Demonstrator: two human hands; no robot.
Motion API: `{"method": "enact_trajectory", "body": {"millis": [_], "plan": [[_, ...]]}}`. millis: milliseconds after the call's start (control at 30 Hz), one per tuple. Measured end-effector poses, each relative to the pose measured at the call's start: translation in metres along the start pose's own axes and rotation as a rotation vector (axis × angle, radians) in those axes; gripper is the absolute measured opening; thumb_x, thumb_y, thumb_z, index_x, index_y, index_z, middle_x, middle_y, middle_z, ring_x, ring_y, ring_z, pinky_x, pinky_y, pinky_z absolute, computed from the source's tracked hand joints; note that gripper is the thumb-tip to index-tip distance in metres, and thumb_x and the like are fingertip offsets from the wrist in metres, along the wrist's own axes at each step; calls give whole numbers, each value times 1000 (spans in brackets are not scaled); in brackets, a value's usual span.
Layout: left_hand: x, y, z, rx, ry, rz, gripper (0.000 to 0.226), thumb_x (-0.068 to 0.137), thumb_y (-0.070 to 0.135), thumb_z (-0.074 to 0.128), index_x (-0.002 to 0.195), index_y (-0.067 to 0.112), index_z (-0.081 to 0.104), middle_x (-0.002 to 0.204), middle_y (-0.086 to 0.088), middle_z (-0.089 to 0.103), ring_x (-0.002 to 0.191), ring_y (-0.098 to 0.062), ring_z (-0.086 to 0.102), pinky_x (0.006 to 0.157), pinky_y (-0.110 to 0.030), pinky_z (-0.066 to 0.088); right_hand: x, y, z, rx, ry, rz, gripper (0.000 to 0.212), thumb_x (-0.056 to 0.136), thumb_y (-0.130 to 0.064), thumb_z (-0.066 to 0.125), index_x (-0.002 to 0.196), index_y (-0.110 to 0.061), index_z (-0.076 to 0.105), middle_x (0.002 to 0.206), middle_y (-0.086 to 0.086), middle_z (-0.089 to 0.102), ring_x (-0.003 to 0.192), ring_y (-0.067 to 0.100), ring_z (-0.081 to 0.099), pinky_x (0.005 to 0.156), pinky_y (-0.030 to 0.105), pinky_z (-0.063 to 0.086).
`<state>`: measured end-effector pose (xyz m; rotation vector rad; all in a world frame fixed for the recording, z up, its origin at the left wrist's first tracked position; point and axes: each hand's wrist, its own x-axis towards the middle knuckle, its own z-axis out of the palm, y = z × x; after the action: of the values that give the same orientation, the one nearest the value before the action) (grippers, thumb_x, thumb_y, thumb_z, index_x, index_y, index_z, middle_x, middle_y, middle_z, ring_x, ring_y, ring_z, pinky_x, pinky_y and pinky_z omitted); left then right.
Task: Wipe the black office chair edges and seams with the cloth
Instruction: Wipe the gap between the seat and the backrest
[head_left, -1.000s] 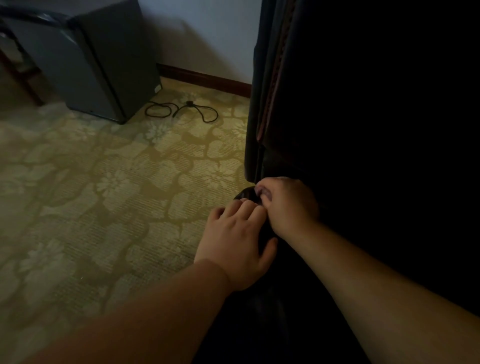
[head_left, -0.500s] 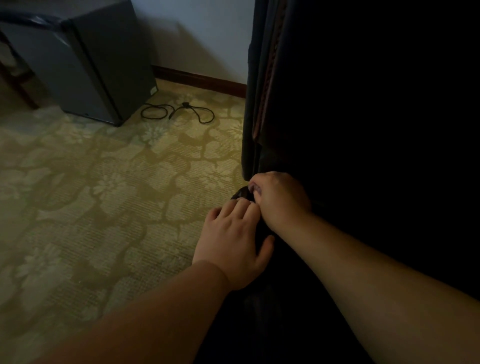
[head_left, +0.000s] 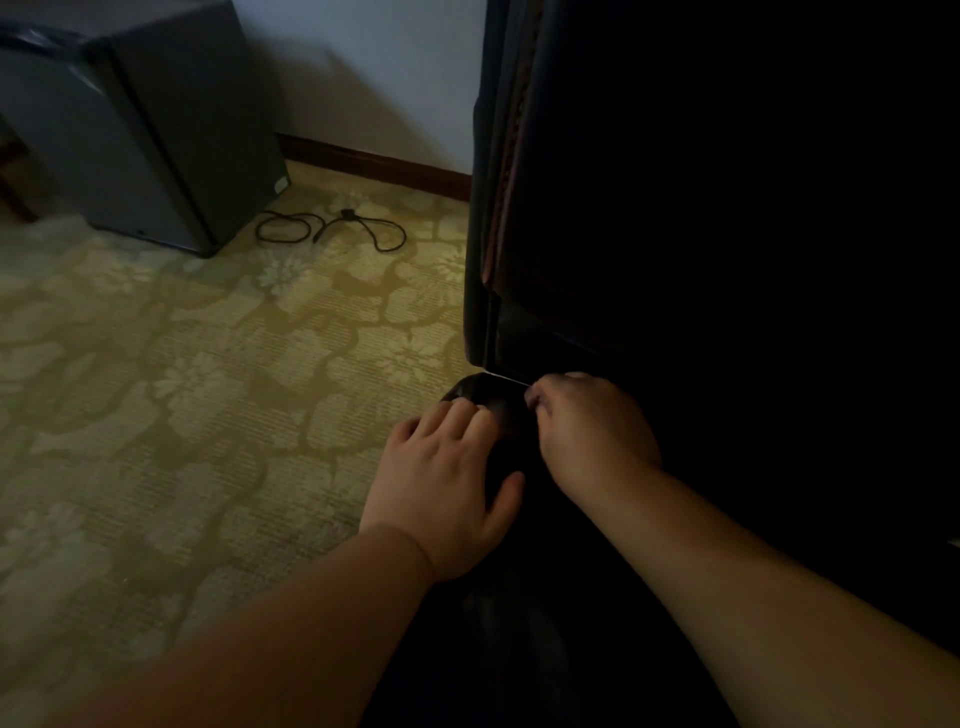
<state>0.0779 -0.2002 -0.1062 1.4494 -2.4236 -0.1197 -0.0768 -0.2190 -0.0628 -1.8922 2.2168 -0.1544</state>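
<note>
Your two hands sit close together low on the left side of the black office chair (head_left: 727, 260), right where the upright back meets the seat, and the move ahead turns on how that junction runs from your right hand (head_left: 592, 431). Its grip is curled tight, thumb against fingertips, at the left end of the gap; something thin and pale runs left from the pinch along the bottom of the back's corner, but the scene is too dark to say whether that is the cloth or a thread, so you cannot count on the cloth being seen here. The seam's long axis goes from that pinch away to the right, into the dark crease between back and seat; a second edge, the side of the back with its reddish piping (head_left: 511, 156), rises straight up and away from the same corner. Your right hand is nearer to both, touching the crease's left end. Your left hand (head_left: 447, 483) lies just beside it on the near-left, fingers spread and relaxed over the rounded black seat edge (head_left: 470, 389), thumb out to the right, steadying rather than gripping. To the left, the patterned carpet (head_left: 182, 415) carries a grey cabinet (head_left: 156, 130) and a loose black cable (head_left: 332, 231), both well apart from the work.
</note>
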Motion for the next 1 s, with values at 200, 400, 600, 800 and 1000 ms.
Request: {"method": "enact_trajectory", "body": {"millis": [200,400,600,800,1000], "plan": [[2,2,-1,-4,-24,-4,46,87,58,43,110,21,56,106,4,58,103,-18,55,86,-37,46,1,8,0,8,44,13,27,98,-15,53,119,-28,65,125,-2,60,110,21,61,87,31,51],[1,1,-3,0,-77,-20,47,87,59,40,111,21,55,108,2,58,105,-20,55,88,-38,46,2,3,3,77,68,-54,26,100,-16,51,120,-27,64,124,-2,60,110,22,61,88,32,52],[2,6,-8,41,-98,-28,51,86,57,41,110,15,59,111,-6,63,105,-29,61,85,-42,50,-20,52,-10,119,15,44,27,98,-13,53,119,-24,66,125,0,60,109,24,62,89,34,54],[5,22,-23,117,-200,-48,55,87,58,36,115,15,56,116,-6,62,108,-30,62,81,-44,53,-54,120,-25,94,33,123,30,98,-12,50,118,-24,69,121,1,65,105,22,64,88,32,55],[11,44,-39,189,-370,-120,47,98,48,42,135,20,45,137,-1,49,130,-21,46,101,-35,44,-92,184,-49,52,-24,197,31,100,-16,49,124,-26,66,125,3,63,109,25,62,82,29,48]]}}
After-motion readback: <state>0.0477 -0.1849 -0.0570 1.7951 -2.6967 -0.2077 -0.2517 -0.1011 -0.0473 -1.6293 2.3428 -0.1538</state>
